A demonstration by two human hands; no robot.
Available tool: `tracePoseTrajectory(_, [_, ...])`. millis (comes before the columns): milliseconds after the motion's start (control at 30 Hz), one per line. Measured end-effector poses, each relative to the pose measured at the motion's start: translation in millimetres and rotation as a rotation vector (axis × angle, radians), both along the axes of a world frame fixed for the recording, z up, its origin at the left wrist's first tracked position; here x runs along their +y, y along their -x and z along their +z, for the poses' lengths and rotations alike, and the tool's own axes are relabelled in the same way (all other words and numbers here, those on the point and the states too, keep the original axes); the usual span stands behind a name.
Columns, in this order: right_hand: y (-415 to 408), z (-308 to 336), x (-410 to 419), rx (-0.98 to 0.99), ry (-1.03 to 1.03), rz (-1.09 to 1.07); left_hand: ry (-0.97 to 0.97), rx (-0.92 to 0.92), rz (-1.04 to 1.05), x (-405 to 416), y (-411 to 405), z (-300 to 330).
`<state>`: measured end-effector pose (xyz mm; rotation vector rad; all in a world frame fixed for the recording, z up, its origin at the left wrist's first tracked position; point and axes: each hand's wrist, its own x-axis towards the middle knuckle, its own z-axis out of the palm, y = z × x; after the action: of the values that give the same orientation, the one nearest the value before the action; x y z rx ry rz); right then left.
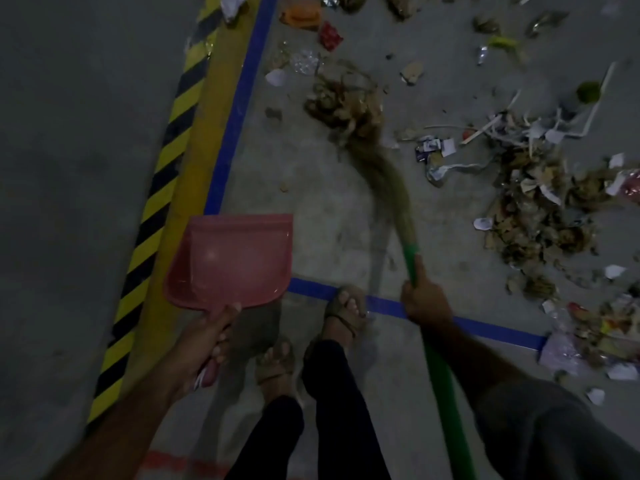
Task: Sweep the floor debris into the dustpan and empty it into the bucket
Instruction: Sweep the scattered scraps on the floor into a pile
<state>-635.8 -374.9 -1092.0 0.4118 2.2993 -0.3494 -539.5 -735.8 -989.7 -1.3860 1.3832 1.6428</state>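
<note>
Sweeping's barely started: left hand (207, 336) grips the empty pink dustpan (232, 261) above the floor (311, 209), right hand (424, 299) grips the broom (381, 174) reaching into debris (533, 209), which next needs dragging toward the pan; no bucket visible.

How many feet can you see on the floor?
2. The left foot stands behind the blue tape line; the right foot has its toes on that line. Both wear sandals.
</note>
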Motion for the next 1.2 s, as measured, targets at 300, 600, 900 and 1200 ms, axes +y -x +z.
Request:
tracePoseTrajectory(300, [54,40,166,0.243,-0.126,-0.446,-0.043,0.023,-0.164,69,97,-7])
tracePoseTrajectory(600, [-41,109,74,0.172,0.283,-0.256,0.039,-0.045,-0.206,58,99,28])
tracePoseTrajectory(900, [-40,76,-25,-0.155,0.252,0.235,0.167,-0.045,-0.164,-2,95,38])
tracePoseTrajectory(1200, [4,82,95,-0.016,-0.105,-0.271,0.059,-0.009,-0.269,10,148,35])
